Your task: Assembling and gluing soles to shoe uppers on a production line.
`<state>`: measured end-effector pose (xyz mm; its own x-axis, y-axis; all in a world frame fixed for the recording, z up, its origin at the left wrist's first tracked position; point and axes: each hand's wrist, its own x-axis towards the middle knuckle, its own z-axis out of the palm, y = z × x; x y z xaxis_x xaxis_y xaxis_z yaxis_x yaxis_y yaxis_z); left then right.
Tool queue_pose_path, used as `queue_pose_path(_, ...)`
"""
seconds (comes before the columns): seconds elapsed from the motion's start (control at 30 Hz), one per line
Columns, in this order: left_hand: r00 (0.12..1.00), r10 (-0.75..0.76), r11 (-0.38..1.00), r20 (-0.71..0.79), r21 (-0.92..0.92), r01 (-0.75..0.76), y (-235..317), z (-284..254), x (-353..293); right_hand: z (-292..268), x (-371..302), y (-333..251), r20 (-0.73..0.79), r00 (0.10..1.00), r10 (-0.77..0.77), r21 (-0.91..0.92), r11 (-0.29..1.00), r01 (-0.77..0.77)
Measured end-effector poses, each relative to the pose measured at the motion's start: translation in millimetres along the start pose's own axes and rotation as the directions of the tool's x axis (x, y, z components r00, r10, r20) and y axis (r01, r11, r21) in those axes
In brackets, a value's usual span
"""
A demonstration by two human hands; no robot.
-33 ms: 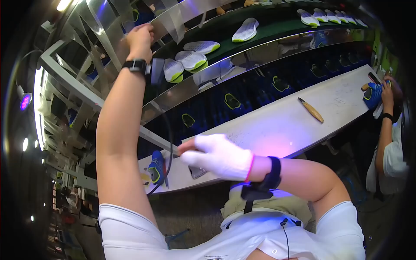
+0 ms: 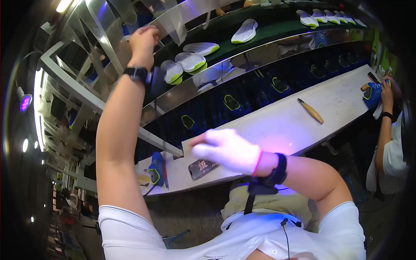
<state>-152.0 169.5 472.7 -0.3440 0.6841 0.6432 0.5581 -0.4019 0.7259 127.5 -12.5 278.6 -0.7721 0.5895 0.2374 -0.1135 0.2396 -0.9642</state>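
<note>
My left hand (image 2: 144, 40), bare and with a dark band at its wrist, is raised at the upper left beside hanging clear plastic strips (image 2: 167, 25). Its fingers are loosely bent, and I see nothing held in them. A white glove covers most of my right hand (image 2: 227, 151), which hovers over the white ledge (image 2: 277, 130), fingers apart and empty, slightly blurred. Just below its fingers lies a smartphone (image 2: 200, 170). Near my left forearm a blue shoe (image 2: 156, 168) with a lime-edged opening stands on the ledge's left end.
White-and-lime shoe soles (image 2: 190, 61) lie on the green conveyor belt (image 2: 277, 31). Beneath it several dark blue shoes (image 2: 232, 102) stand in a row. A wooden-handled tool (image 2: 311, 111) rests on the ledge. At far right another person's hand (image 2: 387, 93) holds a blue shoe (image 2: 372, 96).
My right hand has shifted a little to the right, uncovering more of the smartphone. My left hand has moved slightly, and its fingers look a bit looser.
</note>
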Motion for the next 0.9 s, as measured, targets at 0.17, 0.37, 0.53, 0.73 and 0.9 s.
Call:
queue_pose_path(0.17, 0.920, 0.008, 0.718, 0.392, 0.638, -0.278, -100.6, -22.0, -68.9, -123.6, -38.4, 95.3, -0.516, 0.845, 0.140, -0.271, 0.909, -0.317)
queue_pose_path(0.37, 0.813, -0.329, 0.908, 0.482, 0.399, 0.131, -129.4, -23.2, -71.3, -177.2, -110.9, 221.3, -0.662, 0.749, 0.023, -0.539, 0.680, -0.497)
queue_pose_path(0.53, 0.875, -0.289, 0.849, 0.388, 0.526, 0.047, -131.7, -13.5, -48.8, -152.9, -103.2, 207.6, -0.534, 0.842, -0.083, -0.711, 0.583, -0.394)
queue_pose_path(0.73, 0.876, -0.123, 0.485, 0.466, 0.798, -0.356, -56.5, 39.0, -27.2, -150.2, -106.5, 216.5, -0.466, 0.879, -0.099, -0.794, 0.486, -0.366)
queue_pose_path(0.9, 0.795, -0.205, 0.365, 0.570, 0.799, -0.478, -79.5, -7.6, -35.5, -150.6, -106.7, 213.7, -0.439, 0.880, -0.184, -0.838, 0.438, -0.327)
